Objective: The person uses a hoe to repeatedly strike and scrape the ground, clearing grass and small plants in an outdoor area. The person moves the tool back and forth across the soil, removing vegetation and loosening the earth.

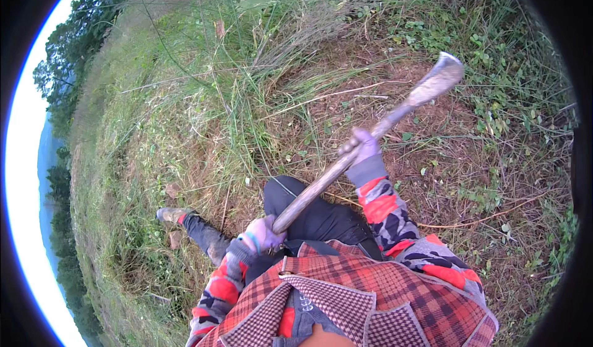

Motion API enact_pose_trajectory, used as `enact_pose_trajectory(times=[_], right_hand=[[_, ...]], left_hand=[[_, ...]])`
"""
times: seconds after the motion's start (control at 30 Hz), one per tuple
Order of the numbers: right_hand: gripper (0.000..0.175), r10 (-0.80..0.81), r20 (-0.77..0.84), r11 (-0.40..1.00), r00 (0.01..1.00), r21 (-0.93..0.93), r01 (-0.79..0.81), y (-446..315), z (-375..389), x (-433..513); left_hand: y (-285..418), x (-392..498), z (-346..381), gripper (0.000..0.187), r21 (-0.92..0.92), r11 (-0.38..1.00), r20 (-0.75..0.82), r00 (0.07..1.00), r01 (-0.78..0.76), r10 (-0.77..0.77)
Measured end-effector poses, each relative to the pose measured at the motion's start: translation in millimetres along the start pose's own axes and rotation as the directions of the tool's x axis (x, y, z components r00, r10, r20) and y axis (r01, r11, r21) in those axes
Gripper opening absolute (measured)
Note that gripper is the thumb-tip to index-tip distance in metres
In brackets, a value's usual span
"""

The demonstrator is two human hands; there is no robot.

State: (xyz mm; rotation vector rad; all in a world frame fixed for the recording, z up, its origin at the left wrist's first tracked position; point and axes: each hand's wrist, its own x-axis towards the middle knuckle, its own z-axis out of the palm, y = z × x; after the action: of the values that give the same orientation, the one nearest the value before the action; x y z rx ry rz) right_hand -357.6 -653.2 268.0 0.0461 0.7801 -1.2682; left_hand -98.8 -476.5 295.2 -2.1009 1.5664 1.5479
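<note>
Both my hands grip the round wooden handle (319, 187) of a long bladed tool, which slants up to the right across my body. My left hand (264, 234) is closed around its butt end, just above my lap. Farther up, my right hand (362, 148) wraps the handle below the metal head (435, 81). This head widens from a socket to a bright, curved end. It is raised over the ground and slightly blurred, so its exact form is hard to tell.
Tall green grass (236, 92) stands in front and to the left. Cut stalks and dry litter cover brown soil (343, 101). Leafy weeds (495, 101) grow at right. My bent knee (292, 194) is under the handle; a muddy boot (170, 214) rests near stones (175, 238).
</note>
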Motion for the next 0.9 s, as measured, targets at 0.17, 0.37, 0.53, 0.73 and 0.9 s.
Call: enact_pose_trajectory(times=[0.17, 0.37, 0.53, 0.73, 0.9], right_hand=[[0.022, -0.323, -0.016, 0.946, 0.946, -0.012, 0.323, -92.3, 17.0, 10.1], [0.019, 0.344, -0.338, 0.86, 0.876, -0.26, -0.439, 120.9, -15.6, 83.7], [0.008, 0.71, -0.185, 0.598, 0.68, -0.352, -0.72, 265.3, 37.5, -5.4], [0.014, 0.629, -0.049, 0.766, 0.776, -0.134, -0.629, 212.6, 18.8, -21.2], [0.013, 0.192, -0.059, 0.974, 0.98, -0.115, -0.197, 70.6, 23.1, -2.7]], left_hand=[[78.8, 50.4, -37.1, 0.029, 0.118, 0.94, -0.082, 0.94, -0.321, 0.331], [-22.4, -49.6, 19.1, 0.052, -0.049, 0.967, -0.197, 0.947, 0.25, -0.255], [-263.3, -167.3, 165.5, 0.048, -0.342, 0.765, -0.227, 0.742, 0.546, -0.631], [-84.7, -174.5, 61.2, 0.04, -0.363, 0.899, -0.401, 0.829, 0.247, -0.389], [-52.1, -68.8, 17.2, 0.033, -0.302, 0.953, -0.242, 0.963, 0.039, -0.116]])
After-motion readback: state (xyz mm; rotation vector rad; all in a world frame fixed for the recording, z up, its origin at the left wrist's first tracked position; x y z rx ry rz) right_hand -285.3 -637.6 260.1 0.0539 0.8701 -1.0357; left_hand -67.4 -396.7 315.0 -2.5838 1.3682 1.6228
